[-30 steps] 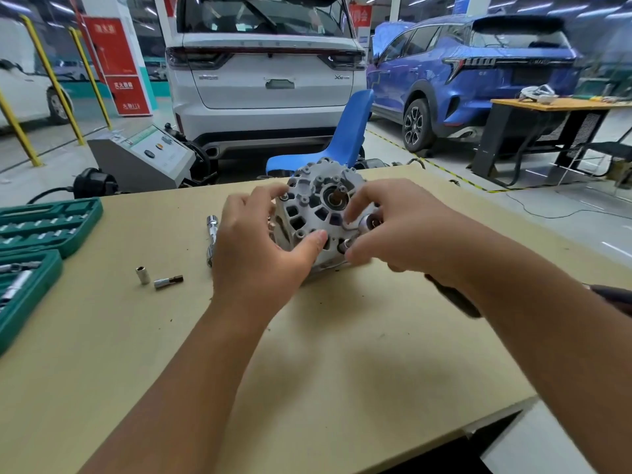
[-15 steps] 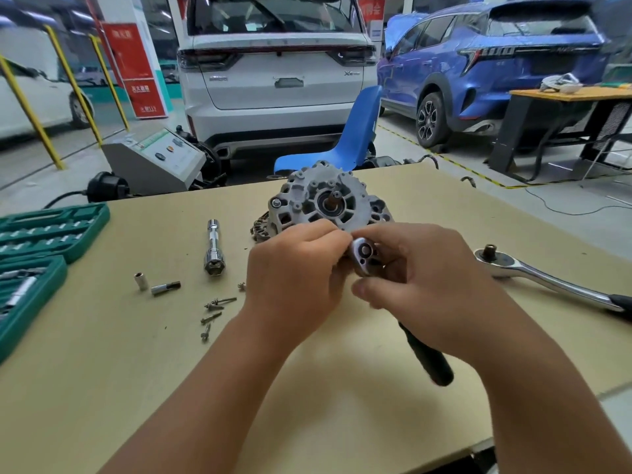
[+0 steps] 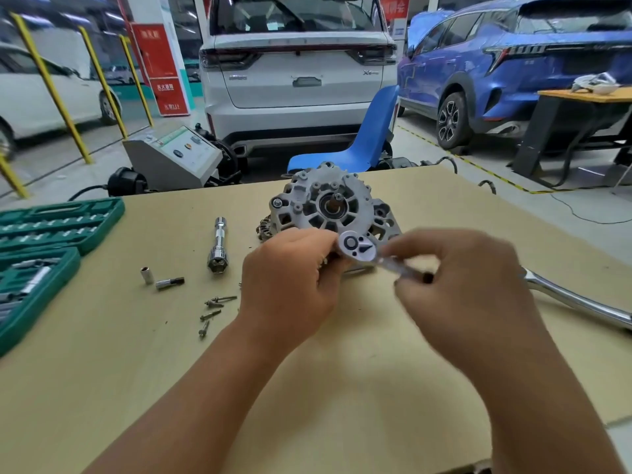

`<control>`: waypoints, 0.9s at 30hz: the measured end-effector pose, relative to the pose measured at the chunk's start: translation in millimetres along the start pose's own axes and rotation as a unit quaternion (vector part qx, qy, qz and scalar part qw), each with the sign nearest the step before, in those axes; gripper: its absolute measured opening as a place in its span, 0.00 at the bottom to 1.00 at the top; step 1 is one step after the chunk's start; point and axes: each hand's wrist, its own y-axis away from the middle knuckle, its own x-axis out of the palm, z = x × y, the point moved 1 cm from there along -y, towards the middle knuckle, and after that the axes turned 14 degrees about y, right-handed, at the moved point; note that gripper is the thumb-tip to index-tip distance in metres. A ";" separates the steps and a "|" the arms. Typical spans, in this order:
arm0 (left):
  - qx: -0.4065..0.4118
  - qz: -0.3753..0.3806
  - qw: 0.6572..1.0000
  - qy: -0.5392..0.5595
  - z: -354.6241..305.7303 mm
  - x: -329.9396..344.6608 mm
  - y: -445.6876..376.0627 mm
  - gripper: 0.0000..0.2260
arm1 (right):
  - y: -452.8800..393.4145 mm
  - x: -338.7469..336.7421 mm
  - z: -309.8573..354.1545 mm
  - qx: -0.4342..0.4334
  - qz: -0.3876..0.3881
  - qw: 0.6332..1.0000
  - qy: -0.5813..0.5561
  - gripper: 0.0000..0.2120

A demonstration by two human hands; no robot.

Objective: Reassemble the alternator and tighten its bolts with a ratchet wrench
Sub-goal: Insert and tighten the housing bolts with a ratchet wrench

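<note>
The grey alternator (image 3: 328, 203) stands on the tan table (image 3: 102, 371), its slotted face and shaft toward me. Just in front of it I hold a small ratchet wrench (image 3: 359, 247), round head up. My right hand (image 3: 468, 289) grips its handle and is blurred. My left hand (image 3: 290, 285) is curled at the head's left side, fingertips pinching something under the head that I cannot see. Several loose bolts (image 3: 213, 307) lie left of my left hand.
A socket extension (image 3: 219, 246) lies left of the alternator, with a small socket (image 3: 147, 275) and a bit adapter (image 3: 169, 282) further left. A green socket case (image 3: 41, 248) sits open at the left edge. A large chrome ratchet (image 3: 574, 302) lies at right.
Both hands came off the alternator toward me, bringing up the small ratchet; its head has since turned flat toward me. The bolts and large ratchet came into view.
</note>
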 end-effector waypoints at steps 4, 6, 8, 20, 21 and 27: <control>-0.007 -0.011 1.000 -0.001 -5.8 2.7 -0.6 0.05 | -0.4 -2.3 3.1 0.009 -0.022 0.999 0.028 0.07; -0.013 -0.024 1.000 0.002 -7.1 5.1 -1.0 0.09 | 18.8 8.5 13.5 -0.039 0.062 0.997 0.036 0.08; -0.019 -0.033 0.999 0.020 -4.2 5.2 -1.0 0.14 | 23.7 8.5 13.6 -0.041 0.100 0.994 0.011 0.10; -0.049 -0.018 0.998 0.036 -2.7 3.0 -0.3 0.07 | 21.6 4.6 11.3 -0.024 0.128 0.991 -0.011 0.10; -0.047 -0.012 0.998 0.035 -2.2 1.9 -0.4 0.06 | 13.3 1.8 4.8 -0.008 0.081 0.997 0.002 0.09; -0.064 -0.019 0.998 0.022 -5.6 5.1 -1.3 0.10 | 15.9 1.5 9.8 -0.006 0.056 0.998 0.006 0.08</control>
